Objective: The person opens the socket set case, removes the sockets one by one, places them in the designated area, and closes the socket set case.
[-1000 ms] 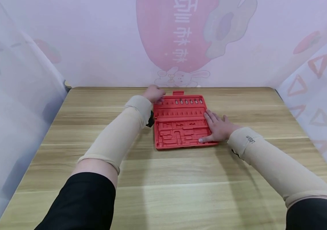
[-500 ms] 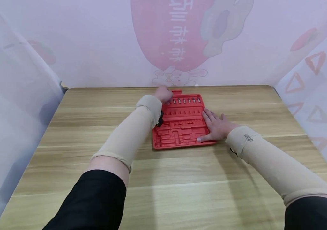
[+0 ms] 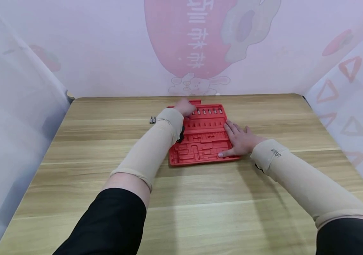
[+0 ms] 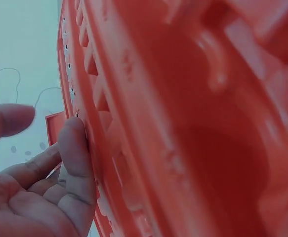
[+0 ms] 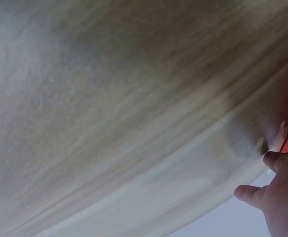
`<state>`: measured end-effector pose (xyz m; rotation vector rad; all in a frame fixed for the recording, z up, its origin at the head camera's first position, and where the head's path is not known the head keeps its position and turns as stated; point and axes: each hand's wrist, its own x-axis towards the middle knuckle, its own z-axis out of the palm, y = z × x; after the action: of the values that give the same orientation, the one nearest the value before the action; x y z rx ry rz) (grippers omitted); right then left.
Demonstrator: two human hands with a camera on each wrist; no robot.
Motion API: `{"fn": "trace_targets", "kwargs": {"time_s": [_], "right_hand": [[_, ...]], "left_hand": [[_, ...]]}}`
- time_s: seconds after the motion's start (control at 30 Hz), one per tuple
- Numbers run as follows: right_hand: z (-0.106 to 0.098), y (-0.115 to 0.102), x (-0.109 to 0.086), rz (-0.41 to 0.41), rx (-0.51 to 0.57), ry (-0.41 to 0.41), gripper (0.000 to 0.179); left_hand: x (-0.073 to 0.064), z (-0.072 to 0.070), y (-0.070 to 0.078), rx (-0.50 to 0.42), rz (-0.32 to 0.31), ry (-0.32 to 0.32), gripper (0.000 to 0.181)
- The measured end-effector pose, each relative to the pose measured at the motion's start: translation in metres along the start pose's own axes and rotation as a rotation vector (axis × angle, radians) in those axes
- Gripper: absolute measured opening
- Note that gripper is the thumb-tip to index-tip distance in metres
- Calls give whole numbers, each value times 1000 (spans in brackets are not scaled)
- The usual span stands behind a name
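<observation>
A red plastic bit case (image 3: 197,148) lies opened flat on the wooden table. A row of small metal screwdriver bits (image 3: 209,111) sits in its far half; many other slots are bare. My left hand (image 3: 185,107) reaches over the far left part of the case, at the left end of that row. In the left wrist view one fingertip (image 4: 74,129) is right at a bit (image 4: 77,115), and the thumb (image 4: 16,118) stands apart from it. My right hand (image 3: 242,141), fingers spread, rests on the right edge of the case.
Two loose bits (image 3: 153,120) stand side by side on the table (image 3: 213,209), left of the case. A printed white curtain (image 3: 111,49) rises behind the table's far edge. More curtain hangs on both sides.
My left hand has moved right along the far half of the case, to the left end of the bit row. Two loose bits have come into view behind its sleeve. My right hand stays put.
</observation>
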<state>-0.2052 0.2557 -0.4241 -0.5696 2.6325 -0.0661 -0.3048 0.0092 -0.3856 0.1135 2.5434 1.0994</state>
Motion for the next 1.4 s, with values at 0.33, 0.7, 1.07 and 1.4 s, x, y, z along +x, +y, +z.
{"fn": "trace_targets", "kwargs": {"time_s": [0.33, 0.7, 1.07, 1.4], "right_hand": [[0, -1, -1, 1, 1, -2, 129], [2, -5, -3, -5, 8, -4, 129], [-1, -6, -3, -5, -1, 7, 129], [0, -4, -3, -6, 17, 8, 133]], "left_hand": [[0, 4, -4, -255, 15, -42, 21], [2, 7, -8, -147, 18, 42, 36], [6, 5, -7, 6, 12, 75, 46], [4, 5, -6, 29, 67, 122, 19]]}}
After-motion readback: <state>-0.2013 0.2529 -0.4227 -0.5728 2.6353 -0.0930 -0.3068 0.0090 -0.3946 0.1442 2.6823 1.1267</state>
